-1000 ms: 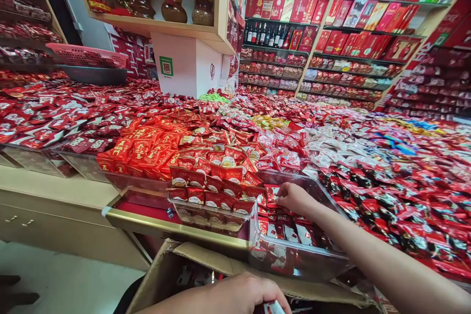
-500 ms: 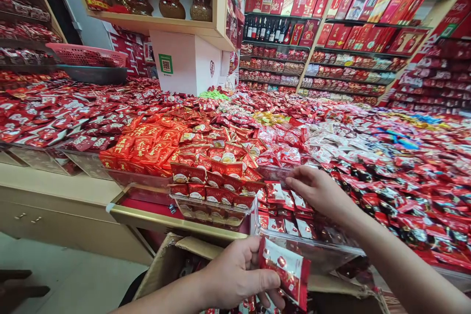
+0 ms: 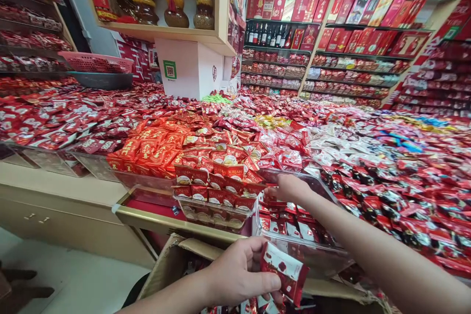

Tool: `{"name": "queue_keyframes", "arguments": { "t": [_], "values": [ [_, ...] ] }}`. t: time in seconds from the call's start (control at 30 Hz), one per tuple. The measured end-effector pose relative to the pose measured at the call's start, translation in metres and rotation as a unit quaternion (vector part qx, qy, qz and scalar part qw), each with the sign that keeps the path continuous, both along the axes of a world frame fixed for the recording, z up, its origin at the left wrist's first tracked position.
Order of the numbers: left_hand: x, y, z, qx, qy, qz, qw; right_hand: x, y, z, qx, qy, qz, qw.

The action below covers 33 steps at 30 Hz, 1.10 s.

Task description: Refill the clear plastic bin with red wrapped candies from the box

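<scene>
My left hand (image 3: 246,272) is closed on a small red-and-white snack packet (image 3: 283,270), its thumb across the lower edge, above an open cardboard box (image 3: 162,267). More such packets (image 3: 263,304) lie inside that box. My right hand (image 3: 290,189) reaches into a clear plastic bin (image 3: 305,248) holding rows of similar red-and-white packets (image 3: 292,229). Its fingers are bent together and point left, low among packets at the bin's left side; what they grip, if anything, is hidden. Beside this bin stands another clear tub, filled with stacked red durian packets (image 3: 221,197).
Heaped packets cover the display, with orange-red ones (image 3: 147,147) at left and dark red ones (image 3: 390,196) at right. A gold-edged counter rim (image 3: 176,225) runs along the front. A pink basket (image 3: 97,62) and a white pillar (image 3: 180,71) stand behind.
My right hand has moved left and lower into the bin, over the packets there. My left hand keeps the packet in nearly the same place. The view has shifted slightly.
</scene>
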State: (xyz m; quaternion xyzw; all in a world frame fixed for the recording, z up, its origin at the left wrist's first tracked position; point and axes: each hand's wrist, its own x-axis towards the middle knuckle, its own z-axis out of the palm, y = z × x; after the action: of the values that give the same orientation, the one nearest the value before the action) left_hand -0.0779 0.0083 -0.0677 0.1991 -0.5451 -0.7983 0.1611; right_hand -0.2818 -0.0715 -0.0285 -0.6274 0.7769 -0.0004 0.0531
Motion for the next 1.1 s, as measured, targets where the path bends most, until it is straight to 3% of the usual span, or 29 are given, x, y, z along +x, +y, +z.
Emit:
{"name": "queue_keyframes", "arguments": {
  "t": [0.2, 0.4, 0.63, 0.9, 1.1],
  "values": [
    [0.001, 0.003, -0.003, 0.006, 0.004, -0.02, 1.0, 0.007, 0.004, -0.011, -0.016, -0.004, -0.01, 1.0],
    [-0.001, 0.006, 0.003, 0.013, -0.022, -0.019, 0.999, -0.014, -0.001, 0.002, -0.029, -0.072, -0.018, 0.997],
    [-0.002, 0.006, 0.004, 0.01, -0.036, -0.018, 0.999, -0.021, 0.002, 0.009, 0.0, -0.159, 0.055, 0.986],
    [-0.001, 0.006, 0.006, -0.007, -0.043, -0.024, 0.999, -0.014, -0.005, -0.011, -0.025, -0.085, 0.118, 0.989],
    [0.0, 0.006, 0.008, -0.014, -0.046, -0.025, 0.999, -0.013, -0.006, -0.01, -0.07, -0.001, 0.129, 0.989]
  ]
}}
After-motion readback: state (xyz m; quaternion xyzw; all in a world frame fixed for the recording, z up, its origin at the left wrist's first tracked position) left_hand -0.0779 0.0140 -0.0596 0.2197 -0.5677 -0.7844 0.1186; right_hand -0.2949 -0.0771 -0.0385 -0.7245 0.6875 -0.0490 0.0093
